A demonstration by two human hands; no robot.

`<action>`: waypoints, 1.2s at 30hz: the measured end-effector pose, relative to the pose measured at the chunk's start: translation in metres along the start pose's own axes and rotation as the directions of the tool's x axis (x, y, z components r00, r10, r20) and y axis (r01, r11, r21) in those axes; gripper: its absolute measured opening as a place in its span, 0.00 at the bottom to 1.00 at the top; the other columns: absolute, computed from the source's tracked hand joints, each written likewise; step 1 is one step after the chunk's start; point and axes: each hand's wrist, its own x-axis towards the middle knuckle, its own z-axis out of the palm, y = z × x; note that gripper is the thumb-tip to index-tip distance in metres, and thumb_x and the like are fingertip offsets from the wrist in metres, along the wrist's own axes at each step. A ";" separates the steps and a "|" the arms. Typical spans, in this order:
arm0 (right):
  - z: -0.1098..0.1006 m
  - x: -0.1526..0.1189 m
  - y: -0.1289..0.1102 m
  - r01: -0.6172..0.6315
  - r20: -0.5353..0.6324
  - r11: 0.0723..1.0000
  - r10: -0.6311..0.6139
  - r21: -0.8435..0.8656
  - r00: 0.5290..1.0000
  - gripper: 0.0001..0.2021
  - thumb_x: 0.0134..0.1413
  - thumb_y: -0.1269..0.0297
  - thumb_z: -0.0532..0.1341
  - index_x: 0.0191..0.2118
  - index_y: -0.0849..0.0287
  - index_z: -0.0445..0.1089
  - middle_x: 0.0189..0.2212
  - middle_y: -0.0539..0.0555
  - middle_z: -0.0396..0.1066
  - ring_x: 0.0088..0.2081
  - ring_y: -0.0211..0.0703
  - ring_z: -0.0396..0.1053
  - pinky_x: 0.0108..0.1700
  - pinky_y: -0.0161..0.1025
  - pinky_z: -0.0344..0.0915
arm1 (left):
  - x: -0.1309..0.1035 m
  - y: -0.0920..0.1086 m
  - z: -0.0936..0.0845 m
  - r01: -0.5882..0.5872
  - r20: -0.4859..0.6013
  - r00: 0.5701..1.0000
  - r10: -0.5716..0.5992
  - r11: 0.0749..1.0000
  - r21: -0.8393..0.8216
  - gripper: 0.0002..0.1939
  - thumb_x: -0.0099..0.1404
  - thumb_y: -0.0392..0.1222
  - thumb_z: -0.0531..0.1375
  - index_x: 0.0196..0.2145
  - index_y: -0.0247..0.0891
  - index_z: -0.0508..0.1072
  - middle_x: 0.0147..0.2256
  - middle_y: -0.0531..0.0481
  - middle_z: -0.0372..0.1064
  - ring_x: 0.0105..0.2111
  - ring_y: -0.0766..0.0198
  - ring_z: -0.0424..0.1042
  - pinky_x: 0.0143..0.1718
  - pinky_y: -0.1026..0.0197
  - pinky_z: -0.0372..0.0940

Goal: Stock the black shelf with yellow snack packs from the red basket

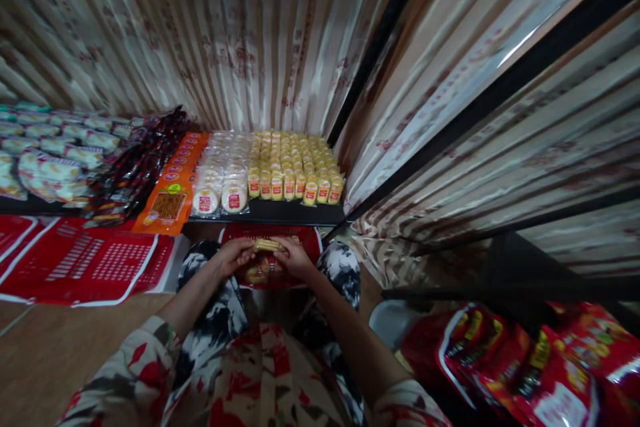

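Note:
Between my two hands is a small yellow wrapped snack pack (269,245), held level above a red basket (313,240). My left hand (234,255) pinches its left end, and my right hand (294,256) grips the right end. More yellow packs (257,273) lie in the basket below, partly hidden by my hands. On the shelf just ahead stand rows of similar yellow packs (290,183) with red labels. Left of them are rows of round white wrapped snacks (234,197).
An orange snack bag (173,193), dark shiny packets (135,170) and white packets (53,173) fill the shelf's left. Red baskets (100,260) sit below it. At right are a black metal post (450,107), red bags (545,367) and a pale bowl-like object (393,321). Curtains hang behind.

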 end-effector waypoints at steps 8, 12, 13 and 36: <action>0.000 0.003 -0.011 -0.264 0.074 0.913 0.254 0.311 0.964 0.18 0.51 0.61 0.58 0.49 0.56 0.65 0.25 0.48 0.68 0.24 0.34 0.64 0.27 0.31 0.62 | -0.003 0.015 0.011 -0.020 -0.016 1.000 0.021 0.998 0.051 0.05 0.59 0.35 0.59 0.28 0.30 0.68 0.17 0.53 0.65 0.12 0.76 0.60 0.09 0.75 0.44; -0.008 0.003 -0.021 -0.263 0.005 0.887 0.282 0.380 0.959 0.17 0.49 0.60 0.59 0.46 0.58 0.65 0.27 0.48 0.69 0.23 0.32 0.63 0.26 0.30 0.61 | -0.002 0.015 0.015 -0.016 -0.031 0.999 0.018 0.998 0.063 0.05 0.59 0.36 0.58 0.29 0.30 0.70 0.18 0.51 0.66 0.13 0.74 0.62 0.10 0.74 0.45; -0.011 0.003 -0.023 -0.248 -0.016 0.889 0.275 0.385 0.961 0.18 0.48 0.60 0.60 0.46 0.58 0.66 0.29 0.48 0.69 0.24 0.32 0.64 0.28 0.30 0.61 | -0.003 0.014 0.015 -0.018 -0.037 0.999 0.020 0.998 0.066 0.05 0.58 0.36 0.59 0.31 0.30 0.70 0.19 0.51 0.68 0.14 0.73 0.64 0.10 0.74 0.46; -0.066 0.049 -0.073 -0.074 -0.059 0.990 0.082 0.121 0.995 0.15 0.48 0.53 0.60 0.33 0.62 0.71 0.24 0.48 0.67 0.26 0.33 0.62 0.30 0.31 0.59 | -0.003 -0.012 0.055 -0.354 0.090 0.935 0.342 0.916 0.192 0.29 0.49 0.45 0.66 0.47 0.32 0.66 0.28 0.48 0.73 0.22 0.68 0.69 0.22 0.68 0.60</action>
